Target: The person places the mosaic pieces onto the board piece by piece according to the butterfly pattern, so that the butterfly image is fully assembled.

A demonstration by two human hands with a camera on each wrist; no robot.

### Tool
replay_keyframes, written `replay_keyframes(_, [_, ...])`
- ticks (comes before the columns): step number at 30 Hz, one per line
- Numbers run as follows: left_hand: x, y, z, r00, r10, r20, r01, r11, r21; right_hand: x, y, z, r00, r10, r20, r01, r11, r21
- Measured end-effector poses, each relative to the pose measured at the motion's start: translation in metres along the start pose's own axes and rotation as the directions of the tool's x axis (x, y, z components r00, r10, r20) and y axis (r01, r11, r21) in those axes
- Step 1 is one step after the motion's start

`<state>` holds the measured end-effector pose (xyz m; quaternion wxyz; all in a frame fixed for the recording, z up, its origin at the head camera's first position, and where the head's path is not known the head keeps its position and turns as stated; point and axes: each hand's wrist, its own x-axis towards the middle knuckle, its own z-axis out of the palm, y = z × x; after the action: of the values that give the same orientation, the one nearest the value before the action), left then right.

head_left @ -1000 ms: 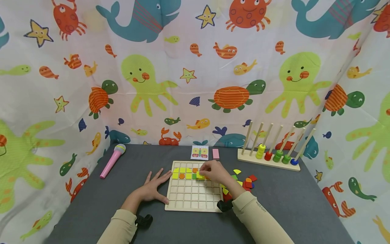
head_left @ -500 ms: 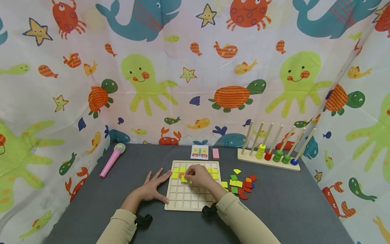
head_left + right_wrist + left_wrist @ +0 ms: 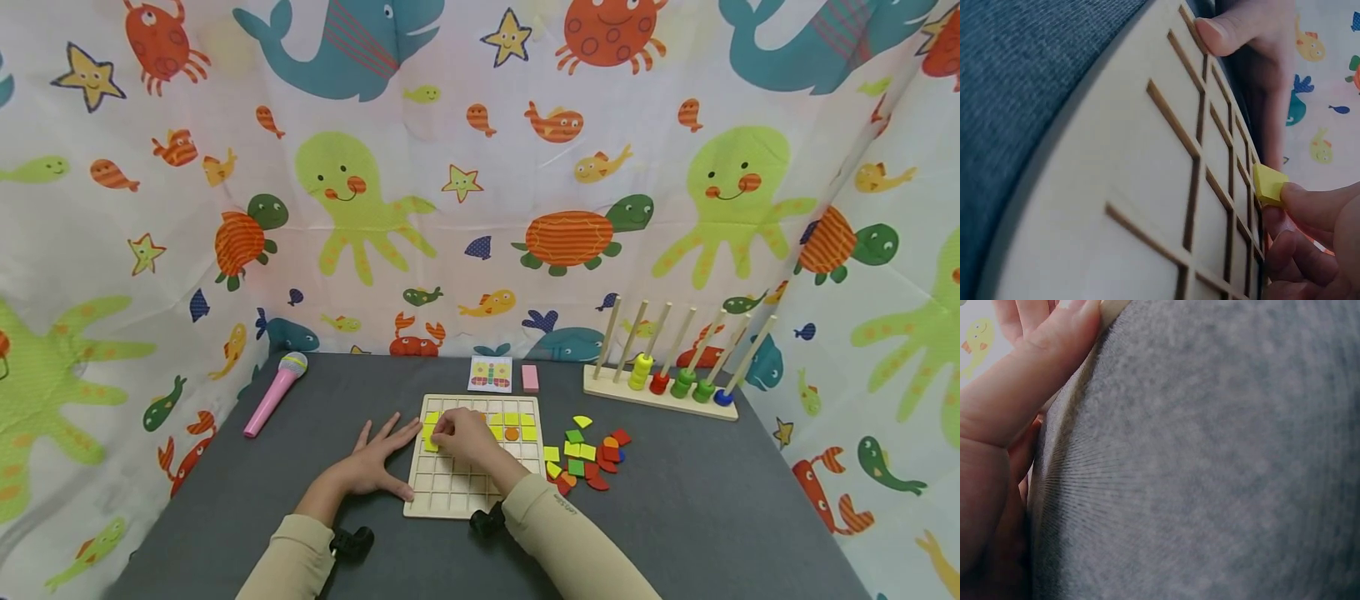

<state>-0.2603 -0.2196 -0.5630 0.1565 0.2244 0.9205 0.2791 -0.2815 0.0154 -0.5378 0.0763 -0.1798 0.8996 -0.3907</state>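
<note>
A wooden grid board (image 3: 439, 502) lies on the grey table, with rows of yellow square tiles and an orange round one in its upper part. Between thumb and fingers my right hand (image 3: 468, 437) pinches a yellow square tile (image 3: 1269, 184) over the board's left columns. This hand covers some of the placed tiles in the head view. My left hand (image 3: 372, 467) has its fingers spread at the board's left edge, thumb by the lower left corner. In the right wrist view the left thumb (image 3: 1219, 34) rests on the board's rim.
Loose coloured tiles (image 3: 587, 451) lie right of the board. Behind it are a pattern card (image 3: 491, 375) and a pink block (image 3: 530, 379). A peg stand with rings (image 3: 660, 396) is at the back right, a pink toy microphone (image 3: 276, 396) at the left.
My right hand has moved left across the board, pinching a yellow tile, from the middle columns to the left ones. My left hand stays at the board's edge.
</note>
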Motion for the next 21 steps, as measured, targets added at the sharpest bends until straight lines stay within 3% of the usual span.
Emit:
replay_keyframes(13, [-0.001,-0.001,-0.001,1.000,0.002,-0.009,-0.002,1.000,0.002,0.002,-0.011,0.011,0.999,0.042,-0.013,-0.043,0.989,-0.140])
replay_keyframes(21, [0.000,-0.001,0.000,1.000,-0.009,-0.002,0.009,1.000,0.006,-0.001,-0.013,0.012,0.996,0.078,-0.042,-0.084,0.983,-0.164])
